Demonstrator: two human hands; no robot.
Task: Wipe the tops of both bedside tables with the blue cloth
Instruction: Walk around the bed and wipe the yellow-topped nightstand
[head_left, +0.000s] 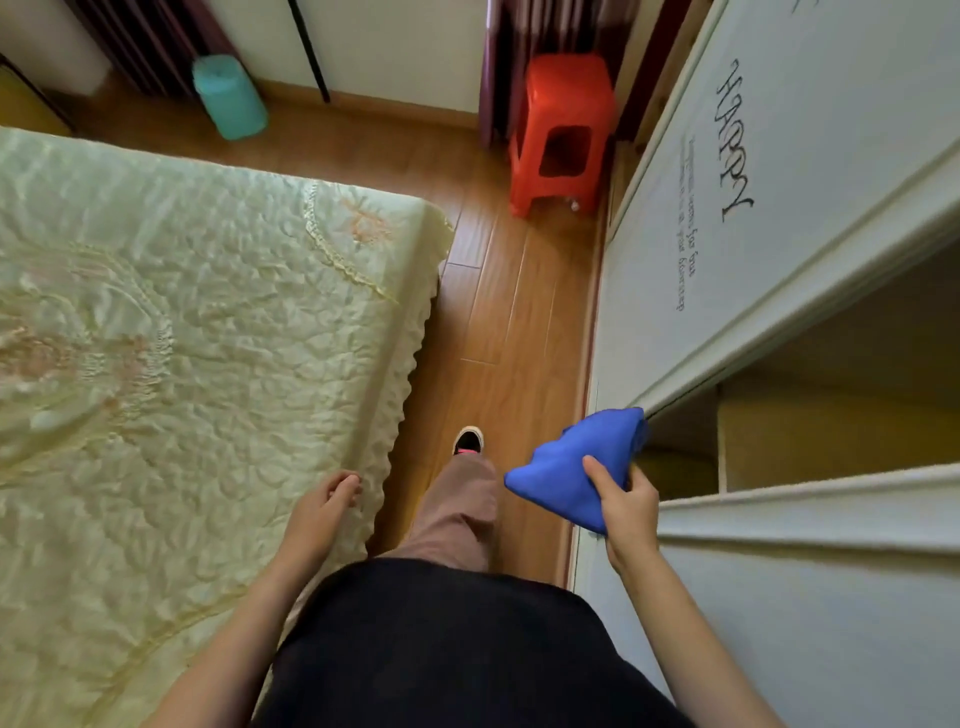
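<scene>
So the right hand (626, 501) had the blue cloth (574, 467) bunched up in its grip, thumb on top, carried out front at about waist height, probably so it was ready to use and didn't drag. The left hand (324, 506) held nothing, fingers loosely curled, hanging just past the near edge of the bed (182, 322), I'd guess for balance. One shoe (467, 441) was stepping along the wood floor (509, 312) between the bed and the white wardrobe (779, 218). No bedside table in view, so this looked like walking, not wiping. Red stool (563, 135) and teal bin (228, 96) sat at the far end.
</scene>
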